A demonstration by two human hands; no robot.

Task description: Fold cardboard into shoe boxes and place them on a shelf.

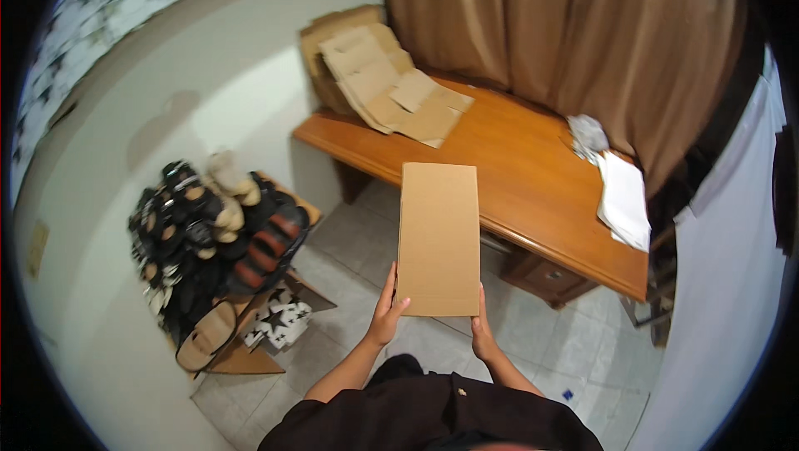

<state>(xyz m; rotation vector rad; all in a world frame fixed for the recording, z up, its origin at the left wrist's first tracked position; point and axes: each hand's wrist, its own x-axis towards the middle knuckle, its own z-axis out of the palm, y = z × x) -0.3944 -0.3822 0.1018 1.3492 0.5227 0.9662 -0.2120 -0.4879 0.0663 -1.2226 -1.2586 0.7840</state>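
Observation:
A closed brown cardboard box (439, 239) is held out in front of my body, its long side pointing away from me. My left hand (387, 314) grips the near left side, thumb resting by the top edge. On the opposite side, my right hand (482, 328) presses against the near right corner, with most of its fingers hidden by the box. The far end of the box overlaps the front edge of a brown wooden desk (533, 176) in the view; whether it touches the desk I cannot tell.
Flattened cardboard pieces (387, 81) lean at the desk's far left. White sheets (622, 197) and a crumpled grey plastic bag (588, 135) lie on its right end. To the left, a cardboard box overflows with shoes (208, 218). A brown curtain (558, 27) hangs behind the desk.

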